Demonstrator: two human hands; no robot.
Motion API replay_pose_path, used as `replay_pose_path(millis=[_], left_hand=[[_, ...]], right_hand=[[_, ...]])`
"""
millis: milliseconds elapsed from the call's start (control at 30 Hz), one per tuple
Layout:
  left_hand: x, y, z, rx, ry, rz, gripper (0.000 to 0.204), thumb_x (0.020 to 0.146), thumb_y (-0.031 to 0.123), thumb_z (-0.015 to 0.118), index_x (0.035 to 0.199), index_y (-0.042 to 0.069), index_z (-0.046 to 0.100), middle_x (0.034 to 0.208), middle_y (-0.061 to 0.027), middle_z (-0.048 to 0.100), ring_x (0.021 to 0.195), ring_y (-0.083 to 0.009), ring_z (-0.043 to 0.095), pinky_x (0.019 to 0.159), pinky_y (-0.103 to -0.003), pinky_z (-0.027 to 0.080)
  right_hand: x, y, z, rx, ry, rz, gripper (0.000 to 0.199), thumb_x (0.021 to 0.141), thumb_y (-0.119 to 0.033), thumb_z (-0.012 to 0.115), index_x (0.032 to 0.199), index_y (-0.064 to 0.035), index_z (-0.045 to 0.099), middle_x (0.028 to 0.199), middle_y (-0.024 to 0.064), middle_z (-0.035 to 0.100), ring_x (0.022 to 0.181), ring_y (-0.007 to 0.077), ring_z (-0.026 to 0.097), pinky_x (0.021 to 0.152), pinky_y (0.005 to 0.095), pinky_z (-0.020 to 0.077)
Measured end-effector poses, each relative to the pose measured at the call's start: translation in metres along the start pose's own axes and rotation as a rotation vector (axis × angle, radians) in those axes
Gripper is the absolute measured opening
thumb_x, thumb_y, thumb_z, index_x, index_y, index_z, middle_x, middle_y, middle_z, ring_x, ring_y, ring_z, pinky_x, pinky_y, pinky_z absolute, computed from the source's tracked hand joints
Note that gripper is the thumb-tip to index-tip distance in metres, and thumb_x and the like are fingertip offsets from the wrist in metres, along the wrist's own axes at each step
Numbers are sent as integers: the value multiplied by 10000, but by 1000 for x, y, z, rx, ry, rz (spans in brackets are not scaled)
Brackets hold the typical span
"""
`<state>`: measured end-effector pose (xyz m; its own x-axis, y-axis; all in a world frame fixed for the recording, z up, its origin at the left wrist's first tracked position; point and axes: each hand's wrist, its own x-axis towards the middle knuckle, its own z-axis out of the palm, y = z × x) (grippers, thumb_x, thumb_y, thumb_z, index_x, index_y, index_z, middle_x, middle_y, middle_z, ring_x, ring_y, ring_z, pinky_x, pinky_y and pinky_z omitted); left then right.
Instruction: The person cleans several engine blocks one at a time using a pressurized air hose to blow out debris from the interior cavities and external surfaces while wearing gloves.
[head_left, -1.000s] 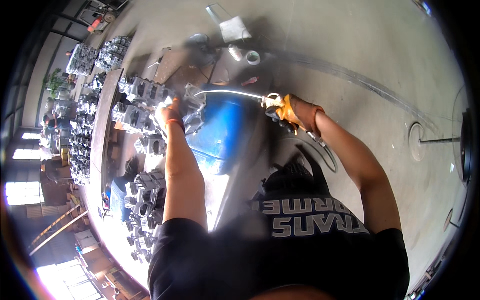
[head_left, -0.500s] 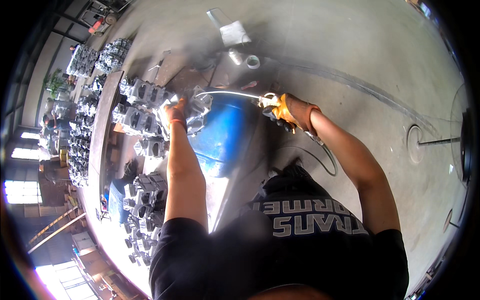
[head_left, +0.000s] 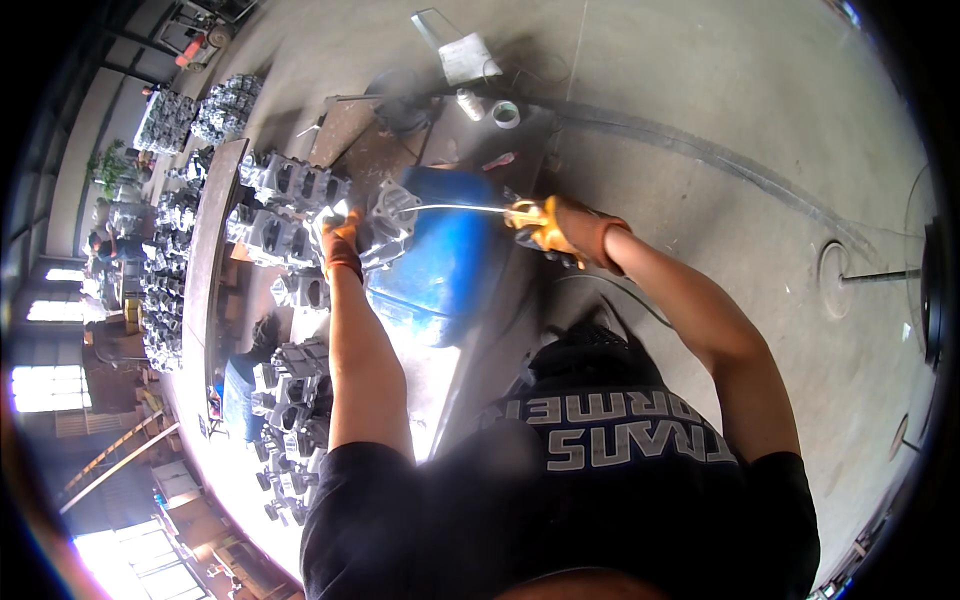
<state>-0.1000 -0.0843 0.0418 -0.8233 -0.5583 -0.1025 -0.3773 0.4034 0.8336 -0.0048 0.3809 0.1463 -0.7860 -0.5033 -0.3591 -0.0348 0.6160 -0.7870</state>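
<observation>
1. one grey metal casting (head_left: 395, 215) is up in the air at the left of centre, just left of and overlapping a blue drum (head_left: 445, 265) in view; whether it touches the drum, can't tell.
2. versus half a second ago: casting sits a bit lower and further left, and shows less of its bright side, so it looks turned. likely means a different part of it now faces the tube.
3. thin pale tube (head_left: 455, 207) has its tip at the casting's right-hand face; tip in a hole or only against the face, can't tell. tube is now flatter and lower than half a second ago.
4. left hand (head_left: 342, 240), orange glove, clamped on the casting's left side, fingers curled; glare hides the fingertips. it shifts left and down along with the casting.
5. right hand (head_left: 575, 230), yellow and brown glove, closed round a spray gun (head_left: 528, 213) that carries the tube; also lower and further left than before. both hands shift together, so tip and casting stay lined up.
6. hose (head_left: 640, 297) curves below the right wrist, less of its loop showing now.
7. haze is thinner past the casting: black round thing (head_left: 400, 100) reads clearer than half a second ago. maybe less spray, can't confirm.
8. further out: more castings (head_left: 280, 235) in rows to the left, a long board (head_left: 208, 250) beyond them; tape roll (head_left: 506, 115) and white bottle (head_left: 469, 104) side by side past the drum.
</observation>
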Motion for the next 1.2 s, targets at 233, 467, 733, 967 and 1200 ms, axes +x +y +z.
replay_pose_path(millis=[233, 467, 733, 967, 1200], left_hand=[[-30, 16, 2, -83, -99, -27, 423, 732, 364, 768, 928, 31, 598, 808, -38, 586, 721, -174, 495, 687, -331, 416], [-73, 51, 3, -85, -86, -33, 344, 740, 334, 761, 885, 73, 589, 790, -20, 581, 681, -154, 484, 635, -314, 408], [-46, 21, -5, -28, -86, -28, 344, 748, 316, 755, 916, 59, 601, 801, -28, 586, 701, -156, 496, 647, -328, 415], [-72, 40, -4, 0, -68, 201, 234, 796, 215, 723, 921, 55, 607, 814, -10, 612, 692, -119, 524, 611, -278, 421], [-73, 39, -12, -118, 7, 11, 298, 784, 320, 728, 922, 95, 590, 742, 6, 570, 602, -118, 490, 525, -290, 397]], right_hand=[[-3, 36, 16, 50, 210, 122, 292, 914, -215, 491, 1144, -94, 628, 924, 49, 675, 681, 110, 581, 661, 239, 480], [22, 40, 10, 1347, 181, 193, 305, 911, -168, 531, 1191, -66, 593, 1047, 22, 649, 803, 83, 566, 716, 179, 461], [25, 41, 26, 486, 344, -87, 232, 886, -128, 588, 1078, -3, 620, 1098, 61, 649, 904, 124, 605, 751, 232, 475], [4, 14, 29, 474, 260, -41, 327, 897, -245, 537, 1121, -20, 615, 1040, 29, 673, 858, 161, 638, 738, 278, 485], [-15, 38, 40, 369, 332, 108, 268, 875, -210, 635, 1098, -63, 640, 891, 54, 660, 696, 106, 550, 585, 242, 443]])
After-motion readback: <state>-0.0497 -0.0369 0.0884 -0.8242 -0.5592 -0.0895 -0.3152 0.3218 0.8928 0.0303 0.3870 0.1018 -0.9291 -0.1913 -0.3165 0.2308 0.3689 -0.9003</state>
